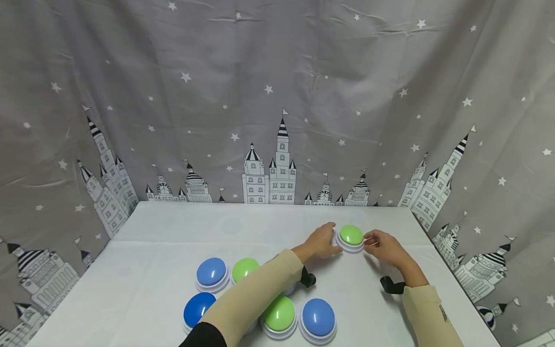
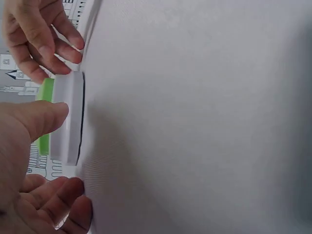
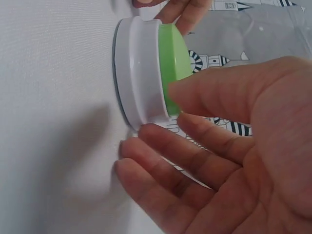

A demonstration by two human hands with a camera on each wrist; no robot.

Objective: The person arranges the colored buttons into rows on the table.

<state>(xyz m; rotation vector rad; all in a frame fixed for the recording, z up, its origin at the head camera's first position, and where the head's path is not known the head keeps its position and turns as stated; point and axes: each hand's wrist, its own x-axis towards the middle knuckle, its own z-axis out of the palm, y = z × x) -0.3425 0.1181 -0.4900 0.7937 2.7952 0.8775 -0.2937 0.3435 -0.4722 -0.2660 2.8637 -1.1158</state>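
Observation:
A push button with a green dome (image 1: 351, 235) and a white round base lies at the back right of the white table. Spread around its left side is my left hand (image 1: 322, 242), the thumb reaching across the base in the left wrist view. On the opposite side, my right hand (image 1: 386, 246) has its fingertips at the base's edge. In the right wrist view the right thumb (image 3: 209, 95) overlaps the green dome, with the other fingers loosely extended. Neither hand is plainly curled round the button; firm contact cannot be made out.
Nearer the front stand more push buttons: a blue one (image 1: 211, 272), a green one (image 1: 244, 269), another blue (image 1: 198, 308), another green (image 1: 279, 313) and a blue at right (image 1: 318, 318). My left sleeve (image 1: 256, 294) partly covers this group. A grey castle-print curtain (image 1: 277, 72) hangs behind.

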